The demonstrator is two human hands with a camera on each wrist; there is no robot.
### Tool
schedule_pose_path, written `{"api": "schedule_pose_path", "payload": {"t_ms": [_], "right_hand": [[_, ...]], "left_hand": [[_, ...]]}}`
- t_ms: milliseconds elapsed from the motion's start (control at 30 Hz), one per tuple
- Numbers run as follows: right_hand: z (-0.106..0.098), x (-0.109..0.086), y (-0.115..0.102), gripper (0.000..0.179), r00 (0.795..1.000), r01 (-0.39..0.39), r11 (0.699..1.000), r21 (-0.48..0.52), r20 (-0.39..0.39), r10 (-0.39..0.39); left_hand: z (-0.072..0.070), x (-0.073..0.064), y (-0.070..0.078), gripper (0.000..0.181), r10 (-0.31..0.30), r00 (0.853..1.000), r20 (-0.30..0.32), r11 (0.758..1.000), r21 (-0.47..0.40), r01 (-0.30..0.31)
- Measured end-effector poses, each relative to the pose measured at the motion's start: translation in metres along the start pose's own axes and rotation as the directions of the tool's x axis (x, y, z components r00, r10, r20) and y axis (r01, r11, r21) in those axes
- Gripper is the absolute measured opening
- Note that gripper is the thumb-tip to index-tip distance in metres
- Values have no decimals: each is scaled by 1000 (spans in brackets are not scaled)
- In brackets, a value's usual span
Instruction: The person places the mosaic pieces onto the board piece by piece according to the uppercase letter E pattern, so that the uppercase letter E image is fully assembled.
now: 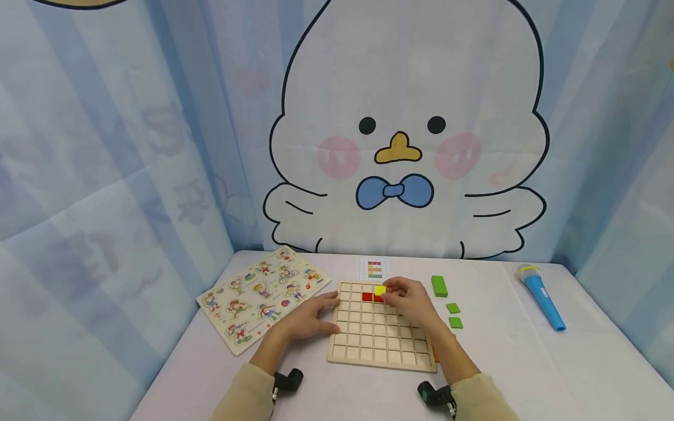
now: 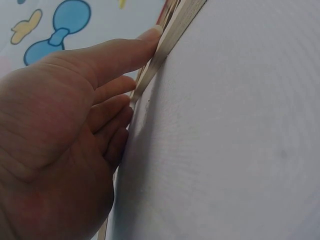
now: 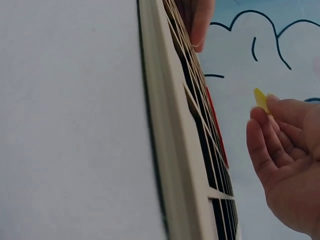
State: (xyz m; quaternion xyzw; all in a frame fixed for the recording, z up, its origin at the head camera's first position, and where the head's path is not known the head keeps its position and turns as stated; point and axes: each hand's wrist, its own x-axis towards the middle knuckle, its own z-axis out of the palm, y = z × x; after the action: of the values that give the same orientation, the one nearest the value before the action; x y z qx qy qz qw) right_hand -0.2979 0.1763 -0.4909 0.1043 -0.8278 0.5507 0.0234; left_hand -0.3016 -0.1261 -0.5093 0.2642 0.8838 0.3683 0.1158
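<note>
In the head view a wooden grid board (image 1: 360,352) lies on the table, with red square tiles (image 1: 367,297) set in its upper rows. My right hand (image 1: 413,301) pinches a yellow tile (image 1: 380,290) between thumb and fingertips over the red ones; the right wrist view shows the yellow tile (image 3: 261,100) held above the board's surface. At the board's left edge, my left hand (image 1: 310,317) rests with thumb and fingers extended. Its thumb touches the wooden rim (image 2: 172,37) in the left wrist view.
A small printed pattern card (image 1: 374,269) lies behind the board. To the right are a green block (image 1: 439,286), green tiles (image 1: 455,322) and a blue toy microphone (image 1: 544,301). A wooden picture puzzle (image 1: 253,304) lies at left. An orange piece (image 1: 436,354) is partly hidden beside the board.
</note>
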Motion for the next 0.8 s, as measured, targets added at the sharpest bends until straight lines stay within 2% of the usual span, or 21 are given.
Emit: {"api": "schedule_pose_path", "payload": {"t_ms": [167, 267, 467, 800], "right_hand": [[11, 3, 8, 25, 998, -58, 998, 8, 40, 58], [15, 4, 11, 23, 996, -67, 998, -14, 54, 68], [21, 9, 8, 18, 996, -6, 993, -119, 85, 17], [24, 13, 5, 14, 992, 11, 971, -237, 125, 19]], "left_hand": [[1, 0, 2, 70, 2, 1000, 7, 1000, -15, -2], [2, 1, 2, 70, 4, 1000, 10, 1000, -17, -4], [0, 0, 2, 70, -16, 1000, 1, 1000, -13, 16], [0, -1, 2, 70, -16, 1000, 0, 1000, -15, 16]]}}
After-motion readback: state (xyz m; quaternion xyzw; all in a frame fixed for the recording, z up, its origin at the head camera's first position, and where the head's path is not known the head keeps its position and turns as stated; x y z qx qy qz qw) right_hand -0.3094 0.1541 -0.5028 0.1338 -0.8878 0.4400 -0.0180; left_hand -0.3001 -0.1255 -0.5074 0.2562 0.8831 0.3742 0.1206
